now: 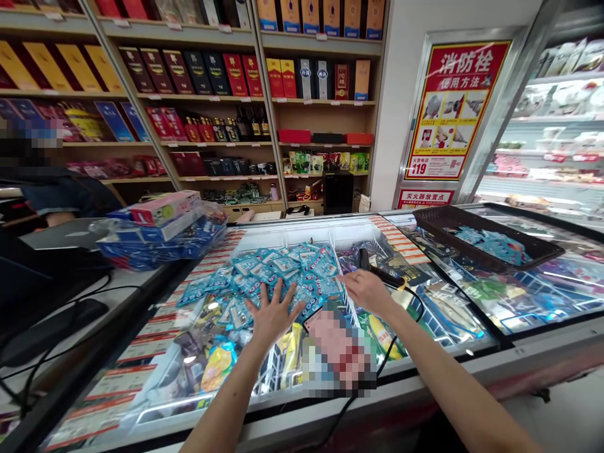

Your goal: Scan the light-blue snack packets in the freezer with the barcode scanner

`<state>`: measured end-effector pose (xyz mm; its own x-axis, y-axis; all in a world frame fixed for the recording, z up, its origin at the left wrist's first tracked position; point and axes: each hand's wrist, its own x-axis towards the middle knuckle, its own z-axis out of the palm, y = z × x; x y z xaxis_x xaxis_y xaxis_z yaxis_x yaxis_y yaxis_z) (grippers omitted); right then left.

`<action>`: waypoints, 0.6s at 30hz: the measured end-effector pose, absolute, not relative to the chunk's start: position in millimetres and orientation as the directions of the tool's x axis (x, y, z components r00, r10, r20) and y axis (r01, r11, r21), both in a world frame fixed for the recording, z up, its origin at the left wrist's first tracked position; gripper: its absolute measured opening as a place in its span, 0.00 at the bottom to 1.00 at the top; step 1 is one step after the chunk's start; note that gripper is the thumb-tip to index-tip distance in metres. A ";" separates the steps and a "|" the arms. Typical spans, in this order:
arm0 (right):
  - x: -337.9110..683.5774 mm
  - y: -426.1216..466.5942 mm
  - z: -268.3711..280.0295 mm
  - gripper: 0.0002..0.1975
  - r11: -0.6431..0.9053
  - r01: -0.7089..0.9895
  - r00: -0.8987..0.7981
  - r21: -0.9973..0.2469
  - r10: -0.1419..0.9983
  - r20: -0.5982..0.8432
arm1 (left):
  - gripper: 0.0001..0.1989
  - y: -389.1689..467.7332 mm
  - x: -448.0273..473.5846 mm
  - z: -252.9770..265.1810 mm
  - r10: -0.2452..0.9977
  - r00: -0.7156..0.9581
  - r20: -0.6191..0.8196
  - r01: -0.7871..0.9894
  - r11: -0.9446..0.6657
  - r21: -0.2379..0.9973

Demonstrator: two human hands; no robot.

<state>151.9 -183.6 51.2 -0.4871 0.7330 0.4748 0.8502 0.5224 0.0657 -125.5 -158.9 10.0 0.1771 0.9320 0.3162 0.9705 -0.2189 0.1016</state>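
Small blue packets [264, 270] lie in a loose pile on the glass lid [283, 236] of a chest freezer. My left hand [274, 311] rests on the near side of the pile, palm down with its fingers spread. At the pile's right edge, my right hand [365, 290] has its fingers drawn together on the corner of one blue packet [329, 287]. A black handheld scanner [377, 270] with a cable lies just beyond my right hand. Between my forearms a phone [330, 333] lies on the lid, its screen blurred out.
A dark brown tray [542, 251] holding more blue packets stands on the freezer at right. Blue plastic-wrapped packs [155, 242] and a computer mouse [56, 330] sit on the left counter, near a person's sleeve [75, 192]. Shelves of boxes [198, 72] line the back wall.
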 end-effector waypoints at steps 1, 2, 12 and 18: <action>142.1 -180.4 47.7 0.20 0.558 0.826 -0.533 0.074 0.731 0.427 | 0.33 -154.3 -125.2 10.3 0.933 0.175 0.314 0.970 -0.218 0.106; 132.9 -175.7 43.1 0.19 0.569 0.818 -0.553 0.088 0.734 0.394 | 0.33 -149.8 -125.1 10.3 0.935 0.173 0.308 0.971 -0.215 0.108; 98.2 -133.7 29.5 0.24 0.509 0.860 -0.481 0.026 0.794 0.371 | 0.32 -122.5 -129.4 12.0 0.895 0.154 0.418 0.962 -0.233 0.144; 96.0 -162.5 57.0 0.38 0.473 0.847 -0.321 -0.244 0.819 0.475 | 0.34 -149.5 -126.9 52.2 0.792 0.132 0.596 0.825 -0.421 0.376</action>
<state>96.0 -162.5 57.0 -0.3211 0.8193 0.4751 0.8465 0.4732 -0.2439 -126.9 -149.5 52.2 0.1322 0.7920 0.5960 0.8255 -0.4208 0.3762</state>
